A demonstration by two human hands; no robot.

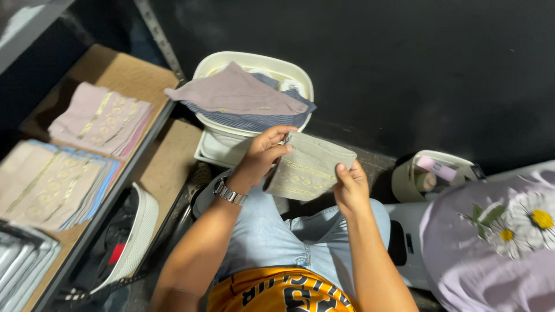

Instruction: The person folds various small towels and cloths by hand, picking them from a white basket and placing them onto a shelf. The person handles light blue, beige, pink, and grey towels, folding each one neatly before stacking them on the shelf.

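Right hand (351,188), left hand (263,151) pinch folded cloth (309,166) edges

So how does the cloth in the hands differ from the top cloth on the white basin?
The held cloth is grey-green; the basin cloth is mauve. The held cloth is folded small and gripped by the left hand and right hand; the basin cloth lies spread, untouched, overhanging the basin. Both seem to carry a gold trim band.

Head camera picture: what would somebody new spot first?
Probably the folded grey cloth at the centre, held by the left hand and right hand. Behind it, a white basket holds more cloths, and folded stacks lie on the shelf at left.
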